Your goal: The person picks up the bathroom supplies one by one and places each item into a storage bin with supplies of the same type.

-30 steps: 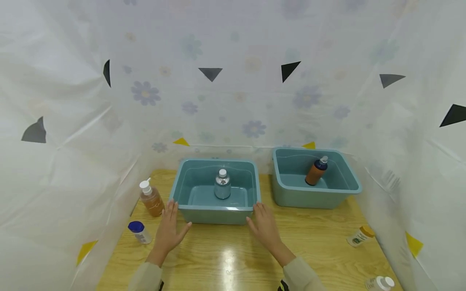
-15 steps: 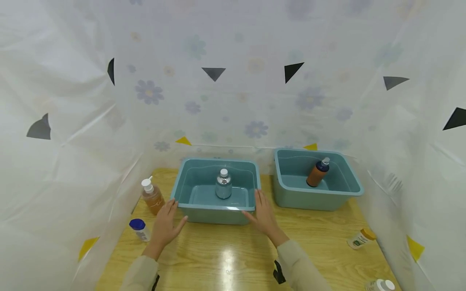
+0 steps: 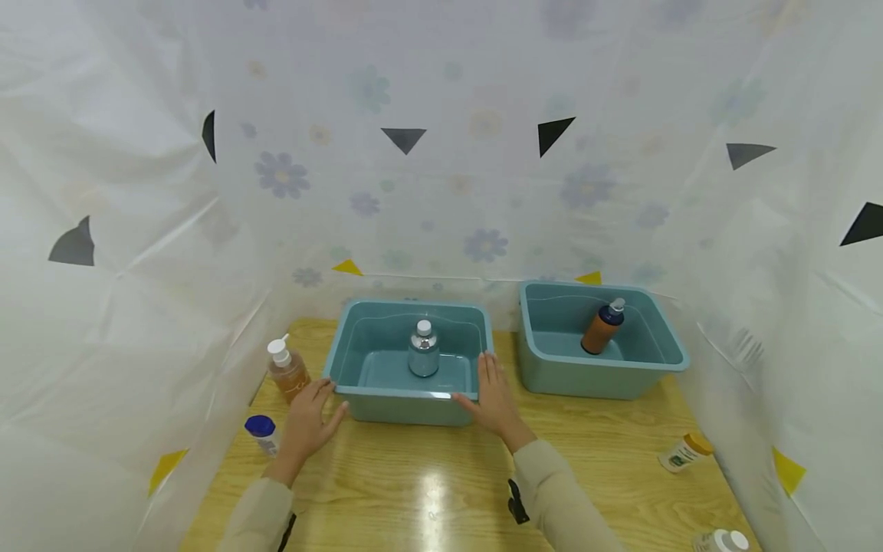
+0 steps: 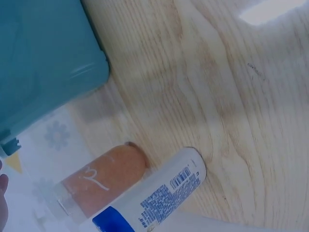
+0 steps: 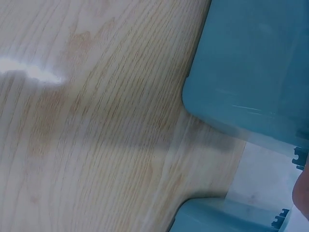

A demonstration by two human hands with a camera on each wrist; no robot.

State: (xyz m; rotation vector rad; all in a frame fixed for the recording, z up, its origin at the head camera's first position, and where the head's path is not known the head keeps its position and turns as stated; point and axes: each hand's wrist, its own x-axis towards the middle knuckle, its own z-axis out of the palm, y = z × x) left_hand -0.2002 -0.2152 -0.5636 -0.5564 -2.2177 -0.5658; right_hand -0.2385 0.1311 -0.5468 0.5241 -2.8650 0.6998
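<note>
A teal plastic bin (image 3: 407, 409) stands on the wooden table, with a clear bottle with a white cap (image 3: 423, 354) upright inside it. My left hand (image 3: 306, 424) has its fingertips at the bin's front left corner, thumb spread apart. At the right side, my right hand (image 3: 495, 400) lays extended fingers along the rim, its thumb near the front edge. Both hands look relaxed, with nothing gripped. In the left wrist view the bin's corner (image 4: 53, 63) appears with only a sliver of the hand; the right wrist view has the bin (image 5: 251, 63) and a bit of finger (image 5: 301, 192).
Left of the bin stand an amber pump bottle (image 3: 288, 377) and a white bottle with a blue cap (image 3: 263, 434). A second teal bin (image 3: 586, 377) at right holds a brown pump bottle (image 3: 602, 330). An orange-capped bottle (image 3: 684, 452) and a white-capped bottle (image 3: 720, 540) stand front right.
My right hand has slid from the front right corner farther up the bin's right rim. My left hand has shifted slightly left. The bin stays in place.
</note>
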